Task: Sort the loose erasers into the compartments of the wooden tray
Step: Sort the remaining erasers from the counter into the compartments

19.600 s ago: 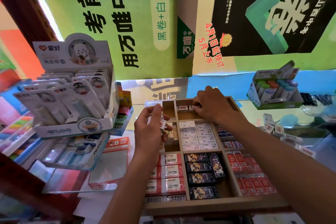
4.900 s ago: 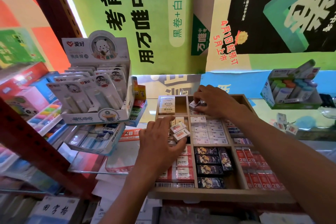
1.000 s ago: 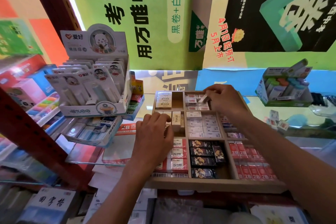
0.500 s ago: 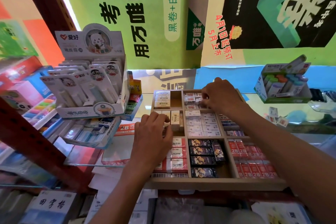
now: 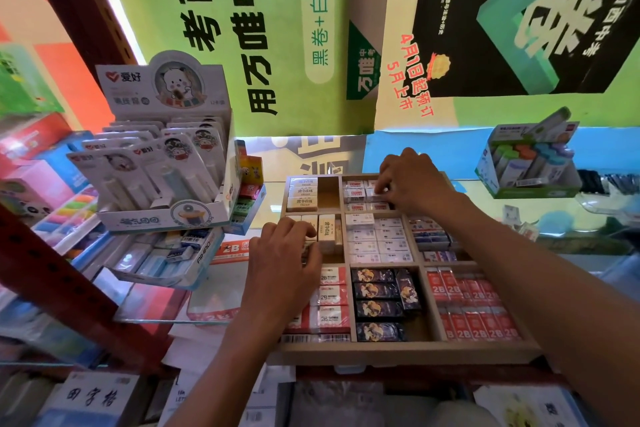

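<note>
Most compartments of the wooden tray [image 5: 408, 352] on our counter already hold rows of erasers [image 5: 379, 240]. Our left hand [image 5: 284, 263] curls fingers onto cream erasers mid-left; our right hand [image 5: 412, 180] pinches one in the back-middle compartment, probably among the last.

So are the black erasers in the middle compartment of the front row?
Yes, the black erasers fill the front middle compartment of the wooden tray.
</note>
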### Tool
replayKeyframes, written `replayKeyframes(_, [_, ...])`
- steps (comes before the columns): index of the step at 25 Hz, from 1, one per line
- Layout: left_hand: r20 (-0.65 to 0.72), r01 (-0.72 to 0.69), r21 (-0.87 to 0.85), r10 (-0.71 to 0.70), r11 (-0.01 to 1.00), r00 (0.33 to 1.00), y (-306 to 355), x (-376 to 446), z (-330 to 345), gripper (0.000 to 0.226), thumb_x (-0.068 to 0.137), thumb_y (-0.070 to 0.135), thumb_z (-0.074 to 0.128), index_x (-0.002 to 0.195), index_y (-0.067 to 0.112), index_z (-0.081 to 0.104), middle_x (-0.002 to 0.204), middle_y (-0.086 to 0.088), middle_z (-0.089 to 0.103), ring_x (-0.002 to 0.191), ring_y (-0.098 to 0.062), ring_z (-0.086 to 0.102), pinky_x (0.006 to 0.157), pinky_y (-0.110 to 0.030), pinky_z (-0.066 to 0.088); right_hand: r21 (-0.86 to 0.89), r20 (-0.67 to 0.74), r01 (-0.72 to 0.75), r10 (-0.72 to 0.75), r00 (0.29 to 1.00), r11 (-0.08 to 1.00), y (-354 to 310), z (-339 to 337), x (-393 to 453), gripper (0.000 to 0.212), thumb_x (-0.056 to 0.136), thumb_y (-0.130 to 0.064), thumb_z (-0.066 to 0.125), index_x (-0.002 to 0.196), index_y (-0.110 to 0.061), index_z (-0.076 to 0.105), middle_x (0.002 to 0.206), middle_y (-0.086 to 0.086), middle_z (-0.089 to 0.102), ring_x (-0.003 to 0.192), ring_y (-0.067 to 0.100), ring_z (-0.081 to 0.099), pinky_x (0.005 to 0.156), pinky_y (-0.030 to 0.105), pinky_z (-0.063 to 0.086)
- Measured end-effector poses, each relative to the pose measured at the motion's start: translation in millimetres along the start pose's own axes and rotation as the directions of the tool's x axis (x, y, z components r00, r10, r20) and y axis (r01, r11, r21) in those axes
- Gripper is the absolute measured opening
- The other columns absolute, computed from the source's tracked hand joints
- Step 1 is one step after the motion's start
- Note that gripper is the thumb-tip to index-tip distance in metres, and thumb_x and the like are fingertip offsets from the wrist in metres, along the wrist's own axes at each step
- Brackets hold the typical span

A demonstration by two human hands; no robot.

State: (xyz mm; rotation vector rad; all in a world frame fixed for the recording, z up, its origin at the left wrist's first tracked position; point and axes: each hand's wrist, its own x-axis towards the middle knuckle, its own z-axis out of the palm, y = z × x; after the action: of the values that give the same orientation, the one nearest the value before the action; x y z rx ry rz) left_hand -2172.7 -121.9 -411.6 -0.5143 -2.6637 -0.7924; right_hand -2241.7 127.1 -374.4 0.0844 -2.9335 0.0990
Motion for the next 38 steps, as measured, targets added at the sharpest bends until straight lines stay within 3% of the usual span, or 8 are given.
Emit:
replayKeyframes(7, [0.003, -0.052, 0.082, 0.052, 0.995, 0.999, -1, 2, 2, 0.014, 0.092, 0.028, 0.062, 0.104, 0.021, 0.064, 0.106, 0.003, 0.062, 0.094, -0.011, 0.047, 0.082, -0.032, 0.037, 0.197, 0.035, 0.005, -0.012, 0.999, 0.98, 3, 16, -12, 0.026, 0.097, -0.044, 0.056, 0.115, -0.034, 0.072, 0.129, -0.008, 0.057, 0.119, 0.024, 0.047, 0.097, 0.043, 0.036])
replayKeyframes(13, [0.137, -0.043, 0.236, 0.011, 0.971, 0.991, 13, 10, -9, 0.015, 0.095, 0.029, 0.057, 0.105, 0.02, 0.064, 0.109, -0.002, 0.065, 0.091, -0.016, 0.055, 0.076, -0.036, 0.048, 0.538, -0.301, -0.039, 0.235, 0.924, 0.842, 67, -7, -100, 0.016, 0.091, -0.024, 0.063, 0.091, -0.015, 0.076, 0.095, 0.002, 0.073, 0.091, 0.02, 0.06, 0.084, 0.036, 0.044])
replayKeyframes(17, [0.151, -0.119, 0.321, 0.074, 0.94, 0.986, 62, 26, -8, 0.012, 0.089, 0.027, 0.065, 0.093, 0.016, 0.07, 0.091, -0.009, 0.071, 0.066, -0.017, 0.055, 0.057, -0.032, 0.044, 0.515, -0.3, -0.32, 0.517, 0.801, 0.795, 157, -5, -196, 0.01, 0.088, -0.015, 0.068, 0.084, -0.009, 0.074, 0.09, 0.006, 0.072, 0.089, 0.026, 0.062, 0.078, 0.032, 0.041])
replayKeyframes(21, [0.148, -0.317, 0.176, 0.293, 0.932, 0.944, 142, 22, 44, 0.016, 0.076, 0.015, 0.078, 0.09, 0.014, 0.07, 0.089, -0.011, 0.072, 0.076, -0.03, 0.063, 0.072, -0.045, 0.05, 0.586, -0.127, -0.539, 0.725, 0.677, 0.605, 225, 8, -242, 0.024, 0.087, -0.011, 0.069, 0.111, -0.009, 0.069, 0.112, 0.007, 0.066, 0.107, 0.025, 0.061, 0.085, 0.026, 0.04])
replayKeyframes(24, [0.162, -0.446, 0.064, 0.431, 0.893, 0.887, 188, 22, 82, 0.024, 0.078, 0.033, 0.065, 0.096, 0.018, 0.069, 0.094, -0.003, 0.07, 0.086, -0.03, 0.065, 0.076, -0.044, 0.049, 0.614, -0.124, -0.519, 0.722, 0.681, 0.595, 238, 10, -236, 0.05, 0.085, -0.009, 0.066, 0.132, -0.018, 0.053, 0.13, 0.002, 0.052, 0.118, 0.02, 0.05, 0.09, 0.027, 0.038])
replayKeyframes(28, [0.552, -0.527, 0.029, 0.426, 0.85, 0.717, 218, 28, 107, 0.067, 0.074, 0.07, 0.043, 0.131, 0.035, 0.051, 0.127, 0.011, 0.059, 0.119, -0.017, 0.053, 0.108, -0.043, 0.031, 0.315, -0.038, -0.659, 0.703, 0.711, 0.683, 260, 15, -215, 0.066, 0.093, -0.023, 0.055, 0.153, -0.022, 0.027, 0.16, 0.006, 0.024, 0.141, 0.033, 0.03, 0.111, 0.045, 0.03])
replayKeyframes(36, [0.781, -0.644, -0.014, 0.411, 0.765, 0.47, 217, 56, 107, 0.034, 0.081, 0.051, 0.068, 0.111, 0.035, 0.064, 0.098, 0.022, 0.062, 0.092, -0.001, 0.056, 0.105, -0.025, 0.027, 0.149, -0.2, -0.697, 0.711, 0.674, 0.702, 270, 22, -198, 0.025, 0.095, -0.032, 0.054, 0.112, -0.015, 0.062, 0.12, 0.013, 0.054, 0.112, 0.037, 0.048, 0.095, 0.046, 0.037])
replayKeyframes(38, [0.794, -0.654, -0.009, 0.403, 0.757, 0.455, 224, 60, 114, 0.025, 0.082, 0.046, 0.069, 0.1, 0.029, 0.07, 0.09, 0.018, 0.066, 0.083, -0.003, 0.059, 0.093, -0.026, 0.045, 0.181, -0.205, -0.666, 0.69, 0.694, 0.724, 269, 23, -196, 0.023, 0.095, -0.034, 0.055, 0.103, -0.013, 0.06, 0.112, 0.011, 0.058, 0.107, 0.035, 0.05, 0.091, 0.044, 0.038])
